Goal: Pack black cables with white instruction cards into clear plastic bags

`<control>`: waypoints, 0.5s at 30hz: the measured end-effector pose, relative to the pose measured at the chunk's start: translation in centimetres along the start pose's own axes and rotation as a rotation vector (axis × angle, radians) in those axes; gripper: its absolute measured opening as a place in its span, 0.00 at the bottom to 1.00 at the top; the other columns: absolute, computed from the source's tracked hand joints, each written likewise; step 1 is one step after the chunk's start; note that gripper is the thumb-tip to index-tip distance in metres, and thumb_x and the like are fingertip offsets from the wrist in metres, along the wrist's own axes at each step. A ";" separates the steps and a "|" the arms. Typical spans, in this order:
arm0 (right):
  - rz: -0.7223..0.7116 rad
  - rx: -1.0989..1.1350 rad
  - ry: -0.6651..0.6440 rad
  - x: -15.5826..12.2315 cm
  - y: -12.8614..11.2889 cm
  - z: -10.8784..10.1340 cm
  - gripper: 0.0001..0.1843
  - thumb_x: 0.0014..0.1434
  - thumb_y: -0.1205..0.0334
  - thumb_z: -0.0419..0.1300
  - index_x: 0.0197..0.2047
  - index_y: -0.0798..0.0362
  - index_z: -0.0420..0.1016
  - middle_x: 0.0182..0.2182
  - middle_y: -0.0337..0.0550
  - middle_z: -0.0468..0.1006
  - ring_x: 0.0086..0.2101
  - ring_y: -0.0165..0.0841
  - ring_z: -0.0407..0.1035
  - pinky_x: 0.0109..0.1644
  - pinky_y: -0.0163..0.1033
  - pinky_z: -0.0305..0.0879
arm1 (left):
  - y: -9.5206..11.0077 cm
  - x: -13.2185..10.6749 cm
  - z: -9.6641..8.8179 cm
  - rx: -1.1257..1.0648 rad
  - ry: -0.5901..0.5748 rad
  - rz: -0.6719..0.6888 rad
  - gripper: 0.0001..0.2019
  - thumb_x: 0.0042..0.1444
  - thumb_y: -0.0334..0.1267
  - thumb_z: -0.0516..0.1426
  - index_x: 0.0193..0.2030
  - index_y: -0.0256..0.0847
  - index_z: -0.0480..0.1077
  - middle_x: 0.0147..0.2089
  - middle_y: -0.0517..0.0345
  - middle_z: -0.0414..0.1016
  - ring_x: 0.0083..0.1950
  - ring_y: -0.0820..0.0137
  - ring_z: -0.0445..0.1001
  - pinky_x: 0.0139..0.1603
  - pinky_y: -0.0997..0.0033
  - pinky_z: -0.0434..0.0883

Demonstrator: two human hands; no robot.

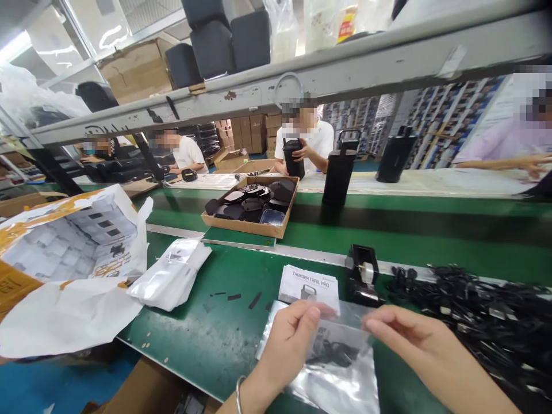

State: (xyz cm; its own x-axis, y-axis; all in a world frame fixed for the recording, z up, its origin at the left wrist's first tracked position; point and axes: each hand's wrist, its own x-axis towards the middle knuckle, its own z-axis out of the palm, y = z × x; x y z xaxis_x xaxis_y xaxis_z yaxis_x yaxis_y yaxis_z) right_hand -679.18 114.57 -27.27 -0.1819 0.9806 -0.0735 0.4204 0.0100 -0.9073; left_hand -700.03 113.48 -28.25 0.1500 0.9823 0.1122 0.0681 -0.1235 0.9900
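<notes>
My left hand [290, 339] and my right hand [409, 339] pinch the top edge of a clear plastic bag [336, 368] that lies on the green table [207, 333]. Something dark, perhaps a cable, shows inside the bag. Just beyond my fingers lies a stack of white booklets [308, 284] printed "THUNDER TRAIL PRO". A black tape dispenser [363, 275] stands beside the booklets. To the right spreads a heap of black cables [483, 310].
A pile of clear bags [172, 276] and an opened box with white wrapping [64, 259] lie at left. A cardboard tray of black parts [252, 207] and black cylindrical speakers [338, 172] sit on the conveyor. Other people work across it.
</notes>
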 end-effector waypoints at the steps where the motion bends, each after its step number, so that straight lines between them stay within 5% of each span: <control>1: 0.015 0.056 0.038 0.1 -0.2 0.3 0.18 0.55 0.44 0.56 0.32 0.49 0.78 0.29 0.42 0.79 0.33 0.38 0.71 0.39 0.36 0.68 | -0.1 0.1 0.0 0.020 0.014 0.002 0.19 0.62 0.48 0.50 0.39 0.38 0.78 0.36 0.53 0.80 0.40 0.64 0.74 0.44 0.68 0.68; 5: -0.017 0.193 0.070 0.5 0.2 0.9 0.22 0.54 0.44 0.57 0.46 0.49 0.75 0.34 0.44 0.80 0.35 0.38 0.73 0.40 0.39 0.70 | -0.4 0.4 -0.1 0.034 0.024 -0.029 0.17 0.59 0.47 0.53 0.38 0.38 0.78 0.35 0.53 0.80 0.38 0.64 0.75 0.41 0.69 0.69; 9: -0.150 -0.022 0.033 0.7 0.9 0.5 0.13 0.53 0.50 0.59 0.33 0.48 0.79 0.33 0.43 0.80 0.36 0.39 0.73 0.42 0.40 0.70 | -0.5 0.8 -0.5 0.078 0.032 -0.021 0.08 0.52 0.39 0.61 0.35 0.39 0.79 0.36 0.52 0.80 0.39 0.63 0.75 0.39 0.71 0.69; 12: -0.214 -0.047 0.056 0.6 0.8 0.1 0.11 0.56 0.53 0.58 0.33 0.45 0.80 0.34 0.41 0.81 0.37 0.38 0.73 0.42 0.38 0.69 | -0.4 0.9 -1.5 0.087 -0.022 -0.057 0.07 0.54 0.38 0.59 0.33 0.40 0.80 0.35 0.51 0.81 0.38 0.64 0.76 0.40 0.70 0.69; 15: -0.275 -0.025 0.059 0.5 0.8 -0.1 0.10 0.56 0.59 0.56 0.31 0.44 0.80 0.33 0.40 0.81 0.35 0.36 0.74 0.40 0.36 0.70 | -0.5 0.9 -2.4 -0.187 -0.016 -0.105 0.10 0.54 0.44 0.60 0.38 0.41 0.77 0.37 0.52 0.80 0.41 0.64 0.75 0.44 0.68 0.69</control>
State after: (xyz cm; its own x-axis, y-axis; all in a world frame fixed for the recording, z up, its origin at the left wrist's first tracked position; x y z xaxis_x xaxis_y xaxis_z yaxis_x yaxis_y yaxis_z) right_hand -678.88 115.08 -28.01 -0.2408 0.9500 0.1989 0.3842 0.2815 -0.8793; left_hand -702.32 114.81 -28.46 0.1675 0.9858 0.0078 -0.1003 0.0091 0.9949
